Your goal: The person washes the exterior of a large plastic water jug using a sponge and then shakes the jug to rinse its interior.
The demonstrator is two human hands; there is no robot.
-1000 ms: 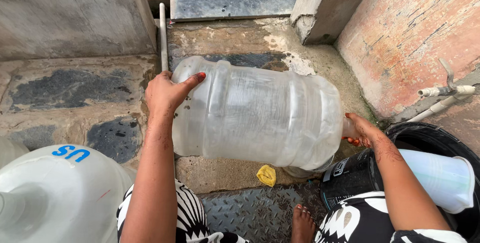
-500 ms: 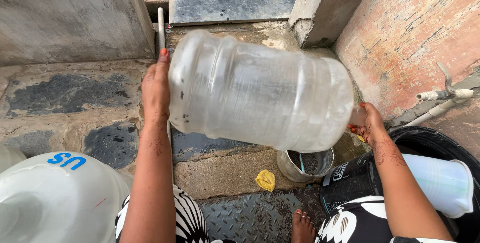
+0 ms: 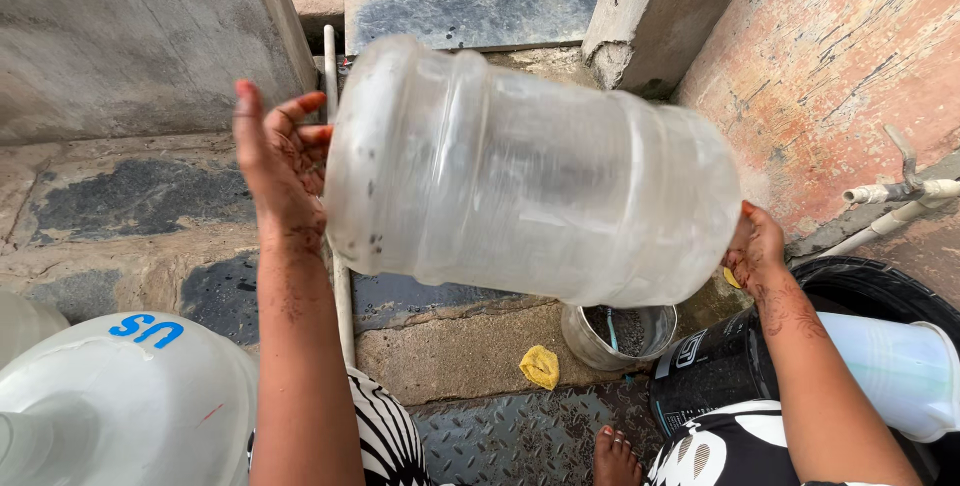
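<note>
I hold the large clear plastic water jug [image 3: 530, 171] sideways in the air. My left hand [image 3: 280, 166] presses its flat base, fingers [image 3: 305, 106] spread wide open. My right hand [image 3: 755, 246] cups the neck end, fingers curled, mostly hidden. Below sit a small metal tin [image 3: 615, 334] and a crumpled yellow scrap [image 3: 541, 366]; a white jug with blue letters [image 3: 120, 396] stands at my left. Concrete walls [image 3: 120, 36] crowd both sides.

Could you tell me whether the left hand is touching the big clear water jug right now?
Touching: the head view shows the left hand pressed against the flat base of the jug.
</note>
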